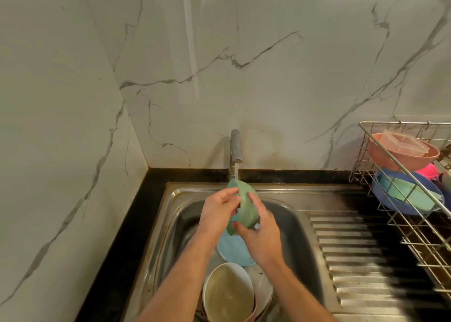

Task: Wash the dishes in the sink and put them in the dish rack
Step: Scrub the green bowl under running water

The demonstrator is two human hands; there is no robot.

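A person stands at a stainless steel sink (288,199) set in a black bench (136,224), seen from above over both bare forearms. The sink is the landmark here. At its back edge a grey metal tap (235,146) runs a thin stream of water.

Directly under that stream, above the sink basin, both hands hold a green plastic bowl (245,207) tilted on its edge. The left hand (218,212) grips the bowl from the left side, with its fingers curled over the rim. The right hand (261,236) grips the bowl from the lower right, with the thumb pressed against the bowl's outer wall.

Inside the sink basin, below the hands, lies a pale blue round plate (231,251). Nearer the front of the sink sits a white bowl (228,295) filled with cloudy water.

To the right of the basin runs the sink's ribbed steel draining board (353,260). Beyond it, at the right of the sink, stands a wire metal dish rack (415,236). In the rack rest a dusty pink bowl (400,159) with a clear plastic container (402,142) inside it, a blue bowl (390,199) holding a pale green dish (412,195), and a bright pink item (428,170) whose shape cannot be made out.

Behind the sink rises a white marble wall with grey veins (244,65).
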